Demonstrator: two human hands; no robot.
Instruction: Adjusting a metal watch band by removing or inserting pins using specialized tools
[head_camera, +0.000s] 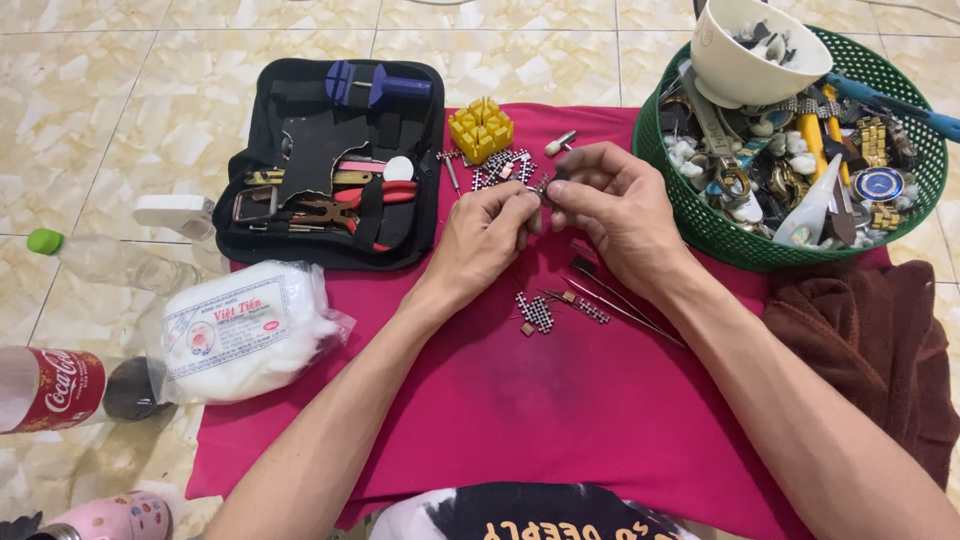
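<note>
Metal watch-band piece pinched between left hand and right hand, above magenta cloth.

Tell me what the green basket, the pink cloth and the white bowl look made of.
Green basket: moulded plastic, by its even lattice and slight gloss. Pink cloth: woven fabric, matte, faintly creased. White bowl: smooth and glossy, ceramic or hard plastic; the look leaves that open.

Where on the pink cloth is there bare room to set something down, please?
The pink cloth is bare between the forearms, below the loose watch links. Crowded: around the yellow block, between the tool case and green basket, where both hands meet.
</note>
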